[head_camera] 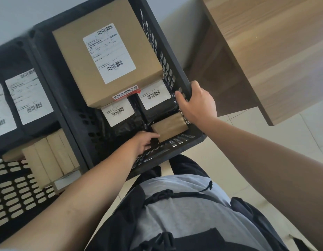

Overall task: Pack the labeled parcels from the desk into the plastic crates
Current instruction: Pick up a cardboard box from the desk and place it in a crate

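The small brown parcel (169,126) lies in the near right corner of my black plastic crate (177,57), wrapped in clear tape, with its near end against the crate's perforated front wall. My left hand (145,141) reaches over that wall and presses its fingertips against the parcel's left end; the fingers are only lightly bent, touching the parcel without closing around it. My right hand (197,104) grips the crate's right rim, thumb inside and fingers curled over the outside. Just beyond the small parcel lie two black poly mailers (155,104) with white barcode labels, and over their far ends sits a large cardboard box (106,57) with a white shipping label on top and a red-and-white seal on its near edge. To the left stands a second dark crate (11,51) holding more labelled black mailers and a row of tan boxes (48,158) standing on edge. To the right is the wooden counter (276,51), and pale floor tiles show below it.
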A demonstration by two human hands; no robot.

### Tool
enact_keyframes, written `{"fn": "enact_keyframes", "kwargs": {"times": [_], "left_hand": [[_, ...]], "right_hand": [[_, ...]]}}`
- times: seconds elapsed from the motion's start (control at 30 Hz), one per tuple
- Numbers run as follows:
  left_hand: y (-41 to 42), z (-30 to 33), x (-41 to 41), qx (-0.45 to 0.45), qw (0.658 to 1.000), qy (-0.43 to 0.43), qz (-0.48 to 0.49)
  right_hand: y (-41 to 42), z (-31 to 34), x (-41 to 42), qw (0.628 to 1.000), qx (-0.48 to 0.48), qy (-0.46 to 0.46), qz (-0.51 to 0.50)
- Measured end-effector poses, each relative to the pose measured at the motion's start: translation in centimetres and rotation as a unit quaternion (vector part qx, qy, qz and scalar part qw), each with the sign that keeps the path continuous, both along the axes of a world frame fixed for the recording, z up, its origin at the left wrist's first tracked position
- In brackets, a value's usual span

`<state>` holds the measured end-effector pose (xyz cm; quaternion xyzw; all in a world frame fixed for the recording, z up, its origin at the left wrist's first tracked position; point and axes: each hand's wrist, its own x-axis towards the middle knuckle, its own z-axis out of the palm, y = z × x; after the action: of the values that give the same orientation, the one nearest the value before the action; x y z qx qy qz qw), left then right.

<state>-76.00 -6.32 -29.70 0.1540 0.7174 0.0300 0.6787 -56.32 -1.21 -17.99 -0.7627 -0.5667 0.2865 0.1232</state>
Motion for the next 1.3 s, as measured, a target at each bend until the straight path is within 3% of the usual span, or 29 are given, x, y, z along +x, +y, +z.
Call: {"fn": "enact_keyframes", "kwargs": {"times": [0.2, 0.4, 0.53, 0.63, 0.8, 0.93, 1.1, 1.3], "left_hand": [[-0.2, 1.7, 0.4, 0.031, 0.989, 0.040, -0.139], [-0.1, 5.9, -0.9, 0.065, 0.981, 0.066, -0.172], [-0.3, 9.6, -1.9, 0.104, 0.973, 0.053, -0.197], [-0.9, 12.2, -2.8, 0.158, 0.966, 0.022, -0.203], [-2.6, 16.1, -3.6, 0.276, 0.948, -0.030, -0.153], [-4.3, 17.8, -2.6, 0.313, 0.935, -0.087, -0.144], [-6.2, 20.0, 1.3, 0.343, 0.913, -0.150, -0.162], [-8.1, 22.8, 7.7, 0.376, 0.893, -0.186, -0.165]], "right_hand": [[0.1, 0.0, 0.0, 1.000, -0.002, 0.002, 0.005], [-0.1, 0.5, 0.2, 1.000, -0.009, 0.007, 0.018], [-0.3, 1.2, 0.4, 0.998, -0.015, 0.060, 0.001], [-1.6, 2.1, 0.7, 0.989, 0.009, 0.132, -0.073], [-7.8, 3.8, 0.7, 0.945, 0.098, 0.200, -0.241], [-14.4, 5.0, -0.1, 0.892, 0.125, 0.244, -0.359], [-19.9, 6.9, -0.4, 0.860, 0.129, 0.278, -0.409], [-22.6, 10.5, 3.6, 0.795, 0.213, 0.343, -0.452]]}}
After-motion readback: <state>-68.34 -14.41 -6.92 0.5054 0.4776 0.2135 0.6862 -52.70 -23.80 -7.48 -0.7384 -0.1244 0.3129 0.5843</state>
